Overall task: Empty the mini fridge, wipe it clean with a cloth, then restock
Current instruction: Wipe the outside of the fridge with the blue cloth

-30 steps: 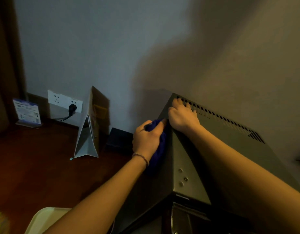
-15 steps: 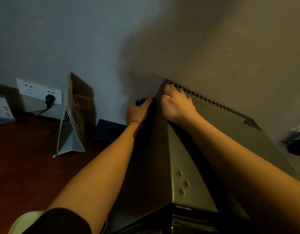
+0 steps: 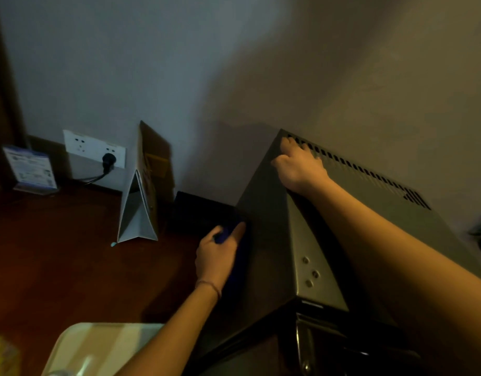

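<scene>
Right now the wipe-down is under way on the outside of the mini fridge (image 3: 263, 240). The left hand (image 3: 216, 256) grasps a dark blue cloth (image 3: 224, 234), fingers curled over it, pressing it flat against the fridge's left side wall, low down and near the back edge. Up top, the right hand (image 3: 299, 166) rests on the fridge's lid by the far left corner, fingers bent over the row of vent slots (image 3: 364, 169), steadying the box; it holds nothing loose.

So where do we stand? By my reading this is the middle stage, the cleaning. Whether the fridge was fully emptied I cannot say, since the inside is out of sight from up here; only the top, the left wall and a bit of the door hinge at the bottom show. A pale tray (image 3: 98, 346) sits at the lower left on the wooden desk (image 3: 57, 261), with something yellowish at its edge, too blurred to name, possibly goods taken out. Restocking looks like it lies ahead, and the rest of the side wall probably wants the cloth too.

Beside the fridge stand a folded card (image 3: 137, 213), a small dark box (image 3: 198, 215) and a wall socket (image 3: 94, 147) with a plug in it.
</scene>
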The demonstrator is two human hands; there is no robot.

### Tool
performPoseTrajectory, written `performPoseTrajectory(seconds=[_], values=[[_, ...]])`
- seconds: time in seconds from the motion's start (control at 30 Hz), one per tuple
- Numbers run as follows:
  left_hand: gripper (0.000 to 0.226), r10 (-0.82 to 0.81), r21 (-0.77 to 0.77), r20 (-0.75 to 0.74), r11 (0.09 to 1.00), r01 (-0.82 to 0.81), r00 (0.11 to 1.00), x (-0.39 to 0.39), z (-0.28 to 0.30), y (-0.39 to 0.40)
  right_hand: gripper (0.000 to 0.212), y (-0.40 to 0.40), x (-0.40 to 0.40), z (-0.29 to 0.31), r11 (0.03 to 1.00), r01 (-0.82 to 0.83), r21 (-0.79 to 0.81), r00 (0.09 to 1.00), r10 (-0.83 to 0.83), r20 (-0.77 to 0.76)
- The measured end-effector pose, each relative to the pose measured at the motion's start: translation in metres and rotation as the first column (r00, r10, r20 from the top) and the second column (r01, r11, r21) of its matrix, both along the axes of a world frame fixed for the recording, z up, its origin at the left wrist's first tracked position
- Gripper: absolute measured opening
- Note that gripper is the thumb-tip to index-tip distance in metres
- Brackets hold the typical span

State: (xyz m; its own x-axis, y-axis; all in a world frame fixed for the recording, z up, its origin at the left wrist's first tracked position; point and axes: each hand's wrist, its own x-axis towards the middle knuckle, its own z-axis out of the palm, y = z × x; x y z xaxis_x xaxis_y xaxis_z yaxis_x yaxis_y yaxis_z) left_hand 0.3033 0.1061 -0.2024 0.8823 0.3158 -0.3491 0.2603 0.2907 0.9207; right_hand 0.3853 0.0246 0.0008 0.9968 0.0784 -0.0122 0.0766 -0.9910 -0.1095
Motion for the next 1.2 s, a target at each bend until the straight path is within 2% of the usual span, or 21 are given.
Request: performPoseTrajectory(seconds=[0.13, 0.27, 0.5, 0.7, 0.8, 0.9, 1.03, 1.2], values=[[0.063, 0.01, -0.038, 0.113, 0.999, -0.005, 0.994, -0.058, 0.017, 0.0, 0.057, 0.002, -0.002, 0.002, 1.0, 0.008, -0.021, 1.0, -0.008, -0.005], [0.059, 0.031, -0.062, 0.264, 0.998, -0.015, 0.964, -0.092, 0.049, 0.0, 0.064, 0.002, -0.004, 0.001, 0.999, 0.006, -0.04, 1.0, -0.007, -0.014], [0.05, 0.042, -0.053, 0.439, 0.998, -0.021, 0.898, -0.083, 0.1, 0.001, 0.07, 0.0, -0.002, -0.001, 0.999, -0.006, -0.05, 1.0, 0.005, -0.018], [0.05, 0.064, -0.039, 0.353, 0.998, -0.054, 0.933, 0.0, 0.099, -0.004, 0.066, -0.002, 0.002, -0.003, 0.999, -0.022, -0.033, 1.0, 0.021, -0.009], [0.047, 0.031, 0.002, 0.286, 0.999, -0.033, 0.958, 0.033, 0.088, -0.005, 0.068, -0.002, 0.004, -0.003, 1.0, -0.01, -0.017, 1.0, 0.01, -0.015], [0.051, 0.031, -0.023, 0.254, 0.999, -0.026, 0.967, 0.053, 0.072, -0.005, 0.072, -0.003, 0.006, -0.002, 1.0, -0.007, -0.002, 1.0, 0.007, -0.008], [0.048, -0.021, -0.031, 0.182, 0.999, 0.027, 0.983, 0.073, 0.05, -0.003, 0.086, -0.003, 0.008, -0.003, 1.0, -0.009, -0.001, 1.0, 0.009, -0.023], [0.029, -0.052, -0.031, 0.099, 0.998, 0.055, 0.994, 0.07, 0.027, 0.0, 0.103, -0.003, 0.007, -0.001, 1.0, -0.008, 0.005, 1.0, 0.008, -0.012]])
